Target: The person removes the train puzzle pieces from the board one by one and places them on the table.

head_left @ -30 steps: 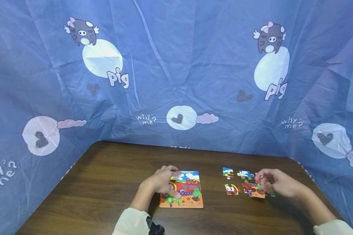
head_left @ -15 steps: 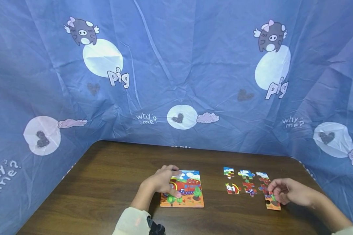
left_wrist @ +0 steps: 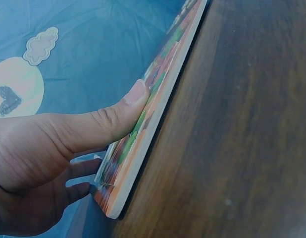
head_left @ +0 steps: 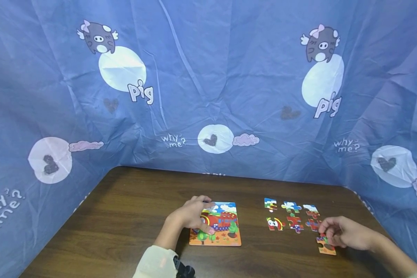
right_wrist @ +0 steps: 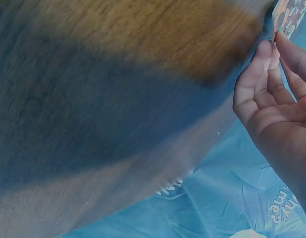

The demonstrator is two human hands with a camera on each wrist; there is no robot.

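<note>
In the head view my left hand (head_left: 194,215) lies over the left side of a square jigsaw puzzle (head_left: 226,226) with a red train picture. The left wrist view shows the straight thumb (left_wrist: 135,94) pressing the puzzle's top face, while other fingers touch it near its edge. On the right, my right hand (head_left: 345,232) pinches a jigsaw piece (head_left: 327,247) with orange ground and a bit of green, just below another piece with red train parts (head_left: 313,224). In the right wrist view, thumb and fingertips hold that jigsaw piece (right_wrist: 287,17) by its edge, partly out of frame.
Several loose pieces lie in two rows between the hands, among them a cloud piece (head_left: 291,206), a white-faced piece (head_left: 274,223) and a red piece (head_left: 294,223). A brown wooden table (head_left: 132,216) carries everything. Blue printed cloth (head_left: 180,77) walls the back and sides.
My right hand has moved right and toward the table's front with the jigsaw piece, away from the middle red piece and uncovering the right-hand pieces. The left hand stays on the puzzle.
</note>
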